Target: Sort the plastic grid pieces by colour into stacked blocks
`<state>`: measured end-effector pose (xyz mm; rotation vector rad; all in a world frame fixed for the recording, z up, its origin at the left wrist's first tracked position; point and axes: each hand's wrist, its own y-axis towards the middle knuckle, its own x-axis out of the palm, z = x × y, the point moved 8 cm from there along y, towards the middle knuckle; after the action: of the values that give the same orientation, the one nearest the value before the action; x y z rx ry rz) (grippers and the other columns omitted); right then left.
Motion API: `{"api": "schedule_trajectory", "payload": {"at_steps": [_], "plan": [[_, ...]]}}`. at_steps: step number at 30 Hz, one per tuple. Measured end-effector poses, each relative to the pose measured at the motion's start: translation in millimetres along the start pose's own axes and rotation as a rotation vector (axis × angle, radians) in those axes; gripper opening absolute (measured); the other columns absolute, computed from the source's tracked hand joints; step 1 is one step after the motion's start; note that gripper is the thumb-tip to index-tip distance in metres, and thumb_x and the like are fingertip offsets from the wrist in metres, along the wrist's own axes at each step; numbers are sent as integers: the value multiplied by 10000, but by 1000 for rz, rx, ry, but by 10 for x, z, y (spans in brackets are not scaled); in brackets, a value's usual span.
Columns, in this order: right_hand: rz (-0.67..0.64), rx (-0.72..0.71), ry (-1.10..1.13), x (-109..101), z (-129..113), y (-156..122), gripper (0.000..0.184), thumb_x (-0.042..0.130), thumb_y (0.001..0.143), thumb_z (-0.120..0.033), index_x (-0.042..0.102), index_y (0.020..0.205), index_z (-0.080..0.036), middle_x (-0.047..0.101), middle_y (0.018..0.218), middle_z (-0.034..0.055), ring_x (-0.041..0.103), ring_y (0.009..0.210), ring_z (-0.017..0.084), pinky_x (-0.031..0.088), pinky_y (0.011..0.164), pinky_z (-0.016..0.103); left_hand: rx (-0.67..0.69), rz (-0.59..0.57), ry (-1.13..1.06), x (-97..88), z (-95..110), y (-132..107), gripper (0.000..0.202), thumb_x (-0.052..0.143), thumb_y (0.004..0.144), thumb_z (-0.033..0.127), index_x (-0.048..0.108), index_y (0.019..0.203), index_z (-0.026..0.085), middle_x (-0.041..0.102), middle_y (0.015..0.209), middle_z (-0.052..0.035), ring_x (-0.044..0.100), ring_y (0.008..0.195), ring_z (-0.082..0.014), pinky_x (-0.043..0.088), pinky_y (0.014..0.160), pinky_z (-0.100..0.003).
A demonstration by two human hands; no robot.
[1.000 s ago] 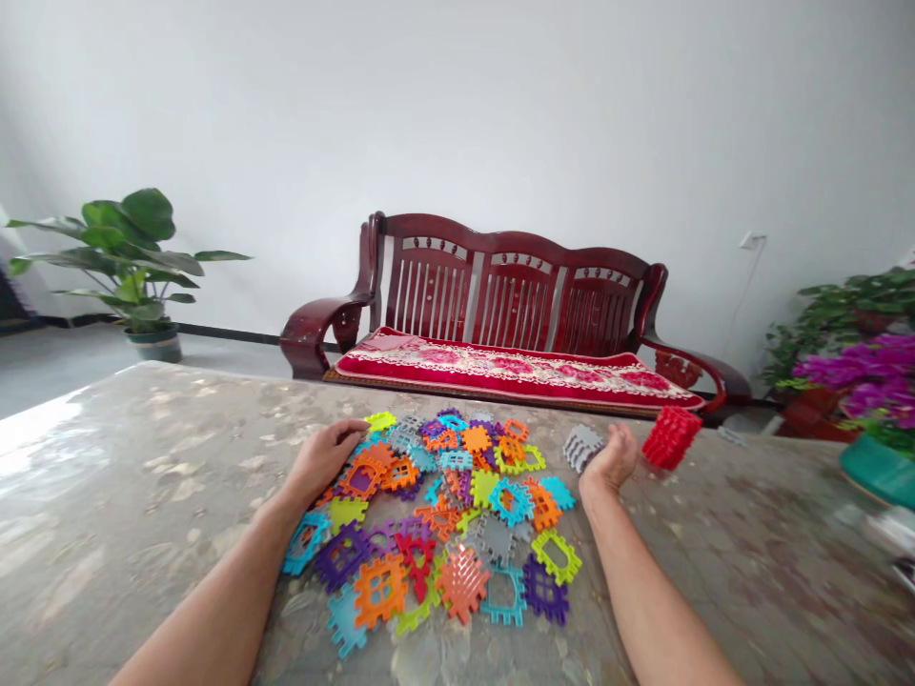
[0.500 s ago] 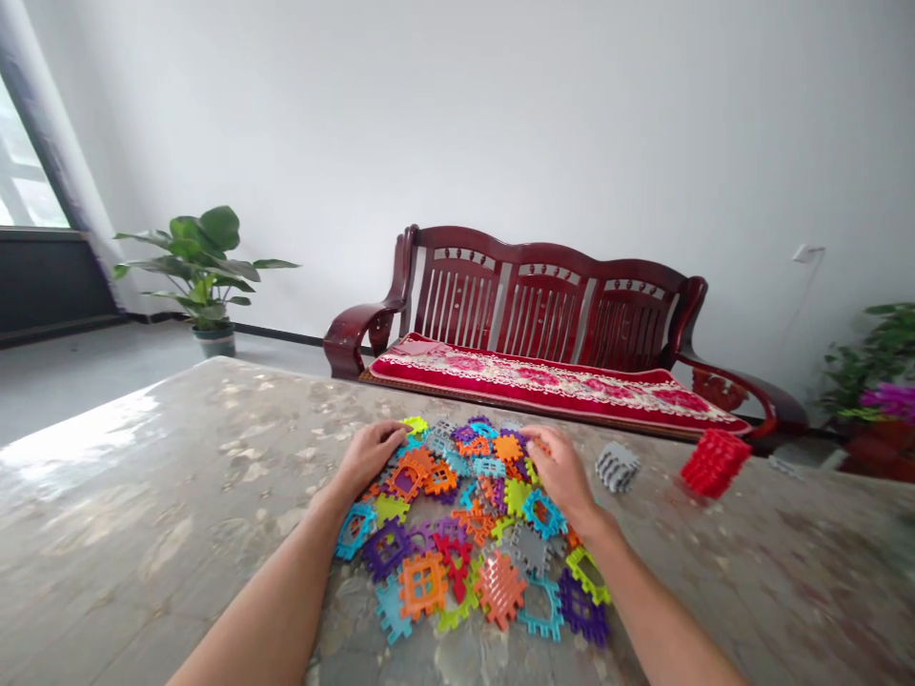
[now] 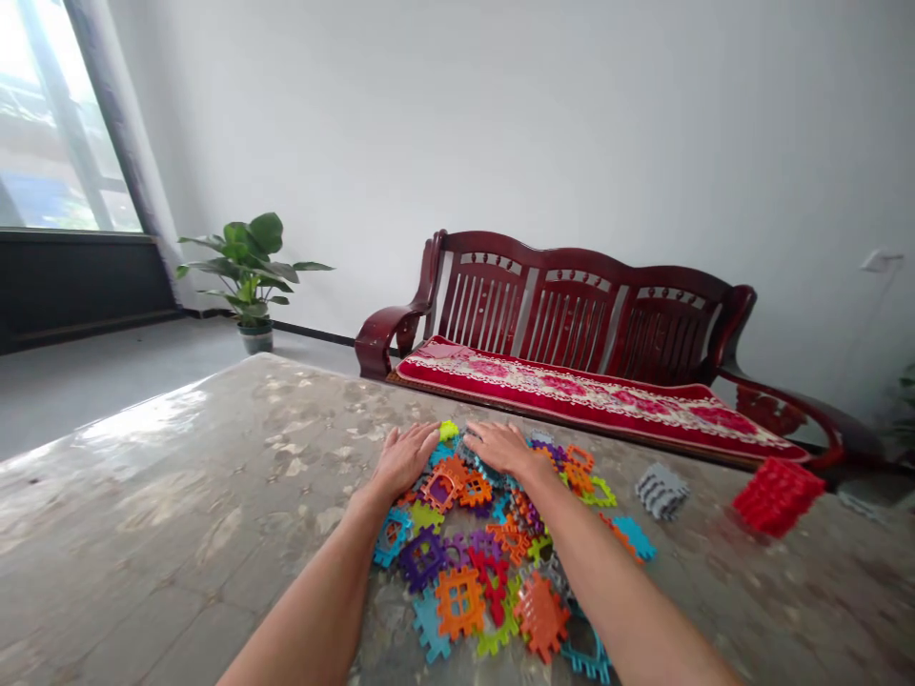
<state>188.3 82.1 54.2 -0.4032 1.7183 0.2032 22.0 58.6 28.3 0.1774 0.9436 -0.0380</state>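
Observation:
A loose pile of colourful plastic interlocking tiles lies on the table, among them an orange window tile (image 3: 459,602), a purple tile (image 3: 421,559) and a red tile (image 3: 492,583). At the pile's back left rests my left hand (image 3: 409,459), fingers stretched out beside a lime-green tile (image 3: 448,431). My right hand (image 3: 502,450) reaches over the back middle of the pile, palm down with its fingers spread on grey and blue tiles. Its forearm hides part of the pile's right side. Neither hand visibly grips a tile.
To the right stand a stack of grey tiles (image 3: 661,492) and a stack of red tiles (image 3: 778,497). The patterned stone-look table (image 3: 178,534) reaches toward a dark wooden bench (image 3: 572,305) with a red floral cover. A potted plant (image 3: 250,262) stands at the left.
My right hand has moved left from the pile's right edge to its back middle, near my left hand. Its fingers have spread. The view has turned a little left.

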Motion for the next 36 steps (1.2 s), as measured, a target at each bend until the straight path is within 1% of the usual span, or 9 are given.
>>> {"api": "schedule_trajectory", "payload": {"at_steps": [4,9,14,18,21,26,31,34,36], "plan": [[4,-79,3,13,5,-108,504,360,948,-514,521,1384,-318,528,1444,44,480,1313,255,284,1114,477,18,-61,-38,7,79,-30,576,197,965,519,575,1340,299,536,1454,-12,364,1419,-250,83,1195,-532],[63,-207,79,-77,6,-445,446,557,835,-418,648,1250,-283,650,1292,43,577,1193,255,390,1043,386,121,-75,-146,1,187,-19,546,251,950,494,666,1222,267,659,1306,-27,528,1271,-224,187,1187,-429],[106,-177,191,-138,78,-631,379,523,794,-271,710,1123,-277,718,1152,0,635,1078,206,450,960,304,217,-43,-252,-56,262,-28,579,246,937,485,759,992,224,758,1010,-26,656,979,-214,451,946,-298],[167,-125,118,-176,52,-542,548,568,696,-208,648,1235,-272,659,1261,24,534,1233,243,394,1042,342,172,15,-283,-62,188,-5,507,323,908,477,754,886,210,756,881,-10,664,864,-206,486,827,-274],[92,-135,98,-97,-25,-408,723,608,642,-209,541,1360,-246,600,1342,60,477,1292,280,379,1060,371,145,23,-280,-15,121,30,446,389,881,475,749,908,213,763,920,-14,673,890,-215,494,837,-281],[31,-175,104,-2,-137,-334,645,590,680,-209,571,1324,-245,643,1273,63,580,1165,254,430,999,352,160,33,-271,29,71,64,376,474,843,412,746,1017,220,750,1064,-43,662,1028,-230,490,940,-315],[122,-199,29,-90,-245,-455,562,595,728,-243,597,1290,-248,665,1212,76,595,1126,263,422,1006,398,189,80,-236,-15,84,60,411,493,842,412,719,1134,233,647,1309,-65,582,1212,-244,403,1082,-356],[217,-207,108,-249,-235,-560,546,632,732,-280,608,1276,-238,662,1194,78,596,1109,254,433,997,387,204,18,-210,23,104,63,415,466,862,422,719,1132,232,703,1213,-52,615,1153,-233,424,1055,-345],[297,-187,220,-379,-111,-653,574,645,727,-274,593,1296,-215,643,1216,87,596,1111,237,449,985,361,226,-11,-201,44,117,64,395,462,867,421,734,1085,234,734,1137,-38,639,1094,-221,448,1016,-324]]}}
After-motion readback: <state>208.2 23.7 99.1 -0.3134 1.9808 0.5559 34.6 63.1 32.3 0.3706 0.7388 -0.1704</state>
